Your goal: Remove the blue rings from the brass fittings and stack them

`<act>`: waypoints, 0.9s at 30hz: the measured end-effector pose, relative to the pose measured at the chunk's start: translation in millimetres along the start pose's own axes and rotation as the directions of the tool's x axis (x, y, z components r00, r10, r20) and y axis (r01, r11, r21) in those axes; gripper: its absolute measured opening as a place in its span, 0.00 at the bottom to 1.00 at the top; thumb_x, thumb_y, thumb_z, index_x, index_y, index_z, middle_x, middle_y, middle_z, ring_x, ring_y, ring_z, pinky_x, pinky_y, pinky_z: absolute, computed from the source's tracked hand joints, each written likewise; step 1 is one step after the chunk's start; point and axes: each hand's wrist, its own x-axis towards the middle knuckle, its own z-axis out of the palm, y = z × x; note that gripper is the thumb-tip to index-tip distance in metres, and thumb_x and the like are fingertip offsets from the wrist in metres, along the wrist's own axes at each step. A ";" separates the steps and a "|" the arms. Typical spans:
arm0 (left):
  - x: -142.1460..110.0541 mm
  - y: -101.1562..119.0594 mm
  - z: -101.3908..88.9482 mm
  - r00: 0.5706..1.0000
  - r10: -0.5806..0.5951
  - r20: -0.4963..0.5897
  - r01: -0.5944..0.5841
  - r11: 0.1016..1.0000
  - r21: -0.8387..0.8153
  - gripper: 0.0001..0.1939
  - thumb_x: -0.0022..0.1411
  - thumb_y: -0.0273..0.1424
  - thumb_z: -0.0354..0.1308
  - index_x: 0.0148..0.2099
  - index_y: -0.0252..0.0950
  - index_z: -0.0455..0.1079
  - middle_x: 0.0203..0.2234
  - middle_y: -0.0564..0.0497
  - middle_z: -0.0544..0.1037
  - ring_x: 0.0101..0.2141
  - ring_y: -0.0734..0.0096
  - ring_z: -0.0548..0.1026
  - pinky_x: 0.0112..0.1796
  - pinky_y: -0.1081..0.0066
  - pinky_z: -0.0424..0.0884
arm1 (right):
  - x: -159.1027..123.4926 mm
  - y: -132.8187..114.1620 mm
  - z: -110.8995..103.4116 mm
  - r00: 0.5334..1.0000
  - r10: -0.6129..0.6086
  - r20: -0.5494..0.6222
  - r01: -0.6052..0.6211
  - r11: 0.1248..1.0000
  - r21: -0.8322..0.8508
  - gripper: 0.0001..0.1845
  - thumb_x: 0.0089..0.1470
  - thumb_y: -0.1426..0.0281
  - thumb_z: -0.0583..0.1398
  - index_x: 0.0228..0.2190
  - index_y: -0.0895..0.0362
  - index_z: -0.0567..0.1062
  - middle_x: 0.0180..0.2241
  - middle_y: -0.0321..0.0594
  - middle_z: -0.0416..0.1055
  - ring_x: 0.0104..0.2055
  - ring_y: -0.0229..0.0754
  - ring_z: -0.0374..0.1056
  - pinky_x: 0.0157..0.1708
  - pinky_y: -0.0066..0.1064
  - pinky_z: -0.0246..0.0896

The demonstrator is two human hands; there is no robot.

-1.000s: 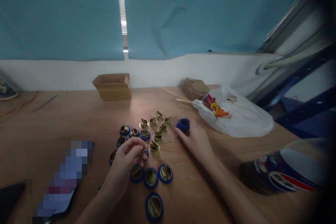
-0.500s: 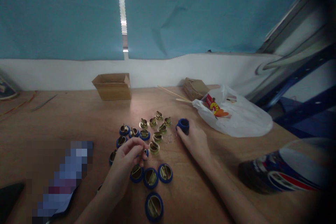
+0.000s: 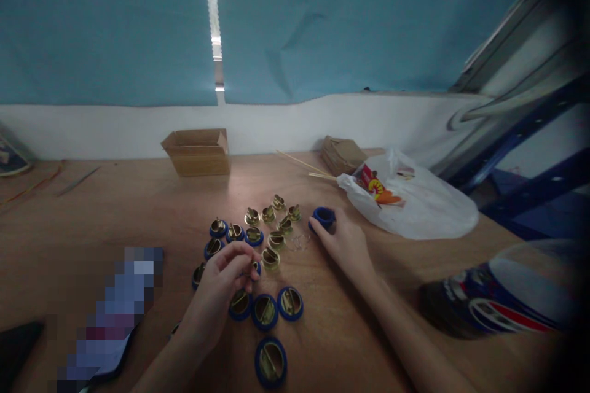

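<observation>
The left hand (image 3: pixel 225 279) pinches a small brass piece (image 3: pixel 255 268) and should seat it squarely, while the right hand (image 3: pixel 346 244) loosely closes its grip on the blue ring (image 3: pixel 322 217) on the desk (image 3: pixel 115 215).

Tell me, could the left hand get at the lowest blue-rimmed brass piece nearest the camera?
Probably yes. That blue-rimmed brass piece lies alone on the table, just right of the left wrist, with nothing over it. But the left hand is busy pinching another small piece.

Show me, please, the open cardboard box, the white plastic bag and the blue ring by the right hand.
open cardboard box (image 3: pixel 203 161): head view, front wall.
white plastic bag (image 3: pixel 428 209): head view, bulging middle.
blue ring (image 3: pixel 323 216): head view, rim.
</observation>
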 end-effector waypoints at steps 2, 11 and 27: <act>-0.3 0.2 0.5 1.000 -0.006 -0.003 0.006 1.000 -0.006 0.05 0.52 0.30 0.63 0.30 0.34 0.72 0.29 0.51 0.75 0.25 0.77 0.69 0.23 0.79 0.63 | 0.7 0.1 -0.7 1.000 0.009 0.003 -0.009 1.000 0.017 0.20 0.57 0.58 0.58 0.45 0.59 0.71 0.36 0.50 0.79 0.37 0.56 0.76 0.35 0.40 0.67; 0.1 -0.3 -2.7 0.999 0.033 0.001 -0.033 0.999 0.012 0.04 0.54 0.29 0.62 0.31 0.34 0.71 0.29 0.52 0.75 0.26 0.77 0.70 0.24 0.79 0.64 | 1.9 4.1 0.1 1.000 0.022 -0.002 -0.022 0.995 0.095 0.20 0.54 0.57 0.61 0.42 0.58 0.72 0.36 0.49 0.79 0.38 0.55 0.76 0.35 0.40 0.67; 4.8 7.8 -17.3 0.774 0.516 0.367 -0.481 0.102 0.871 0.05 0.63 0.26 0.53 0.40 0.38 0.69 0.35 0.48 0.76 0.37 0.60 0.73 0.40 0.63 0.66 | -17.3 -35.7 -33.7 0.970 -0.244 0.023 0.209 0.872 0.443 0.11 0.59 0.65 0.56 0.27 0.55 0.70 0.22 0.34 0.66 0.24 0.38 0.63 0.25 0.29 0.56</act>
